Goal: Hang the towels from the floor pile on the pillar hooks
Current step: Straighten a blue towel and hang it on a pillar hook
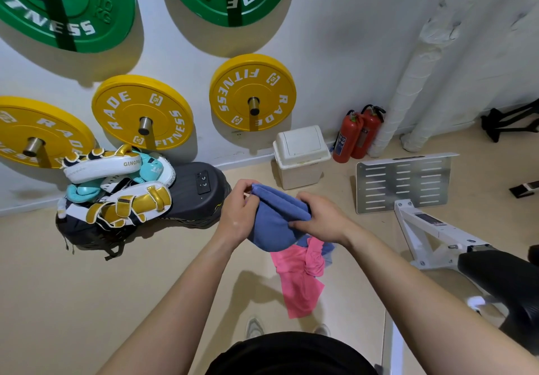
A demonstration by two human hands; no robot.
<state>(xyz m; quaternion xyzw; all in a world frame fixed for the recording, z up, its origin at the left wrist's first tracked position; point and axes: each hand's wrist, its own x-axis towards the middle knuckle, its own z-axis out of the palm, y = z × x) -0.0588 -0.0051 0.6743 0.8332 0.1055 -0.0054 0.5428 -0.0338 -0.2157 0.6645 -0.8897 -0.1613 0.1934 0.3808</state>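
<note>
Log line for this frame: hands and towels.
left hand: pinches blue towel edge | right hand: grips blue towel | pink towel: dangles below | hooks: not in view

A blue towel (274, 223), folded and bunched, is held up at frame centre, pinched at its upper left corner and right edge. Just below, a crumpled pink towel (297, 281) lies on the floor, with a bluish cloth (329, 253) showing at its right edge.
</note>
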